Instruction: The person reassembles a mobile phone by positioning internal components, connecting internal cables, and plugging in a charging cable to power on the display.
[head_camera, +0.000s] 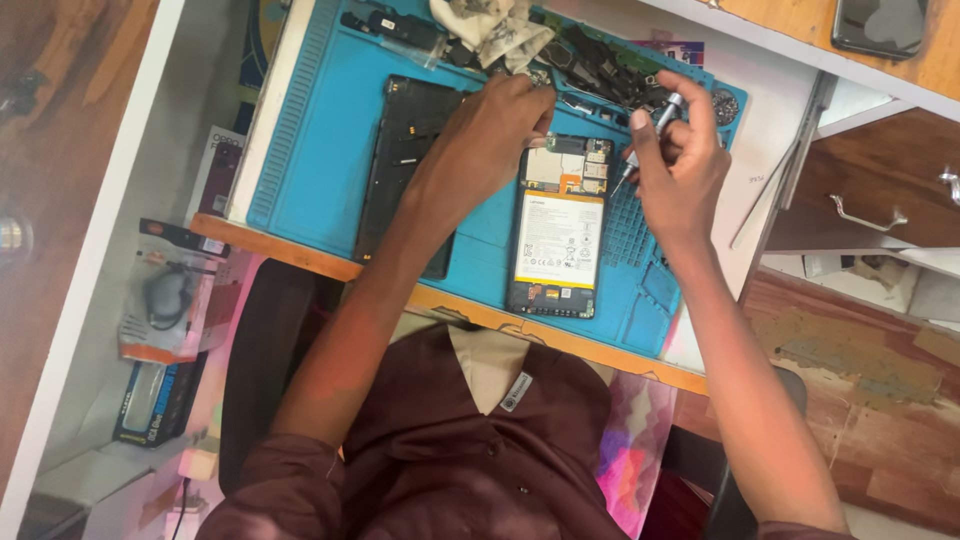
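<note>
1. Blue covers the work surface: a rubber repair mat (320, 170) lies on a white bench, and on it lies an opened phone (557, 228) with its white battery and circuit board bare.
2. Head view, hands: the right hand (680, 170) is closed around a small screwdriver (650, 135), its tip down at the phone's upper right corner. The left hand (490, 125) rests, fingers curled, on the phone's top edge; I cannot tell whether it pinches anything.
3. Risk, as I judge it: the tip could slip off a screw and scratch the board or nick the battery just below it. A freed screw could roll into the loose parts (600, 65) above the phone.
4. Left of the phone lies a black back cover (405, 170). Above the phone sits a crumpled cloth (490, 30).
5. Room: right of the phone stands a wooden drawer with a metal handle (865, 215); far left of it, packaged goods (165, 300) lie on a lower shelf.
</note>
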